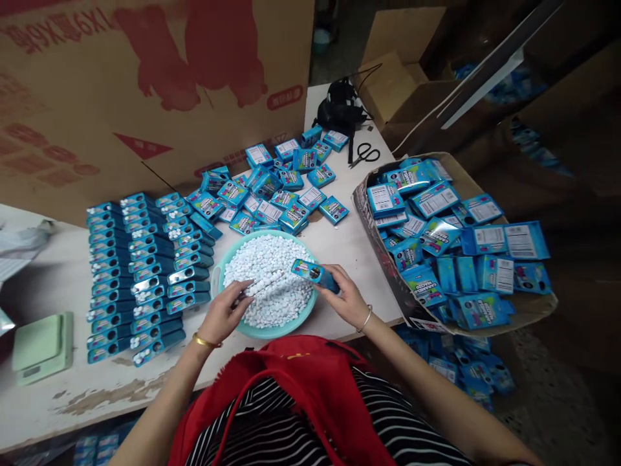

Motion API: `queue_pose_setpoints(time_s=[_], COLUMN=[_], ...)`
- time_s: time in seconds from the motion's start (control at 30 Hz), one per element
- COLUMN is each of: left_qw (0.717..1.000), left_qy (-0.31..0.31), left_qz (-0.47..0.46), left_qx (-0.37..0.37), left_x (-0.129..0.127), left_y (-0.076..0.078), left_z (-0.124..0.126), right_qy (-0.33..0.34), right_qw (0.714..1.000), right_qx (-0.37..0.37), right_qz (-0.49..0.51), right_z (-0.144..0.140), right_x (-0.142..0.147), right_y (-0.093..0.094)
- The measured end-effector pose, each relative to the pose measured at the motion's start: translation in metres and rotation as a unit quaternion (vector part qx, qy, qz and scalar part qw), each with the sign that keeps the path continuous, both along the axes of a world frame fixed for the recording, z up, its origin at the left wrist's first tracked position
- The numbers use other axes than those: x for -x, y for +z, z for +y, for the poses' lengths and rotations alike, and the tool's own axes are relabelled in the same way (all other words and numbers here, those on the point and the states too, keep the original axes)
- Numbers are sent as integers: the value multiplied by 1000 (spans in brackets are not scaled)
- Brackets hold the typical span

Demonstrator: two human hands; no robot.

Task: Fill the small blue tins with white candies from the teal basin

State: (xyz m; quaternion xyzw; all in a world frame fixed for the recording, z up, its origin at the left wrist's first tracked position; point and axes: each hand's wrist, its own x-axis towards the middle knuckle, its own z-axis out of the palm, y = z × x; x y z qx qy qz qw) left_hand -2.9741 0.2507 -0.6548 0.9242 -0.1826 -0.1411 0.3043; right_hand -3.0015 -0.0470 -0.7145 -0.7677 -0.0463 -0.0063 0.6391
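Near the front edge of the desk (72,259), a teal bowl (272,334) holds white pieces (274,307), and the right hand (348,298) is clamped on a blue box (315,274) over the bowl's right rim. The left hand (228,309), apart from the right, has its fingertips at the pieces; whether it grips any, I cannot tell. Columns of similar boxes (155,264) occupy the desk's left part.

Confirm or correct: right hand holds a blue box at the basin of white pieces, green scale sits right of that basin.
Wrong side: the head view shows the green scale left of the basin. The right hand does hold a blue box.
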Motion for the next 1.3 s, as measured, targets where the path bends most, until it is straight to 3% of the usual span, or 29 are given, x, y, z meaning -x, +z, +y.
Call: queue_pose_setpoints(time_s=[0.1, 0.23, 0.37, 0.57, 0.73, 0.83, 0.9, 0.97, 1.07, 1.17, 1.3], left_qw=[999, 993, 974, 918, 916, 931, 941, 944, 938, 950, 974], left_qy=[-42, -104, -156, -195, -191, -167, -117, -60, -19, 11, 58], left_qz=[-10, -11, -22, -21, -51, -77, -80, -61, -7, 24, 33], left_qx=[-7, -56, -162, -346, -348, -316, -308, -320, -347, -312, -218], left_x=[-10, -22, -32, -38, -33, -32, -30, -25, -11, 2, 1], left_y=[32, 59, 79, 120, 131, 119, 103, 77, 28, -23, -75], left_z=[-7, -18, -33, -72, -87, -67, -40, -7, 29, 31, -4], right_qy=[21, 26, 33, 37, 40, 42, 20, -22, -59, -49, -24], right_qw=[995, 990, 988, 985, 986, 988, 992, 998, 997, 990, 988], right_qx=[77, 106, 111, 117, 108, 92, 69, 30, -45, -86, -70], right_qz=[-65, -95, -107, -123, -121, -118, -102, -58, 36, 103, 133], right_z=[4, 16, 28, 36, 40, 39, 38, 38, 39, 48, 69], right_x=[-7, -10, -10, -12, -13, -14, -17, -24, -39, -50, -47], right_y=[-1, -4, -6, -5, -6, -12, -19, -27, -38, -44, -43])
